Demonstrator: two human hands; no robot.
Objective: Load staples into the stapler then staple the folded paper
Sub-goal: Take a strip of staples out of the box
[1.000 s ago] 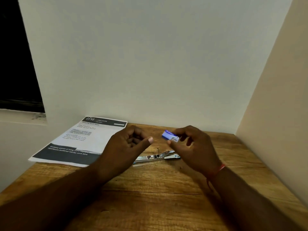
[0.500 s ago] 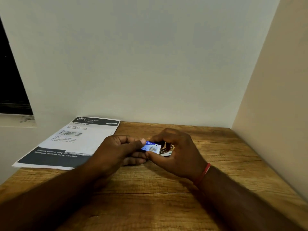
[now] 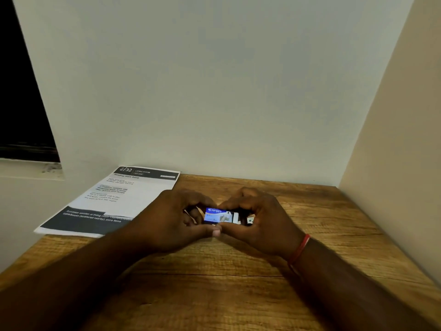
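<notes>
A small blue staple box [image 3: 217, 215] is pinched between my left hand [image 3: 171, 220] and my right hand [image 3: 259, 217], just above the wooden table [image 3: 238, 283]. Its white inner tray [image 3: 235, 217] sticks out a little on the right side. My left thumb presses along the box's lower edge. A sliver of the metal stapler [image 3: 250, 220] shows behind my right fingers; the rest is hidden by my hands. The printed paper [image 3: 114, 199] lies flat at the table's back left, overhanging the edge.
A white wall stands close behind the table and a beige wall runs along its right side. A dark window opening [image 3: 21, 91] with a sill is at the left. A red thread band [image 3: 299, 249] circles my right wrist.
My right hand brought the staple box down from above the stapler, and my left hand closed in to grip it too. The stapler, open on the table before, is now mostly covered.
</notes>
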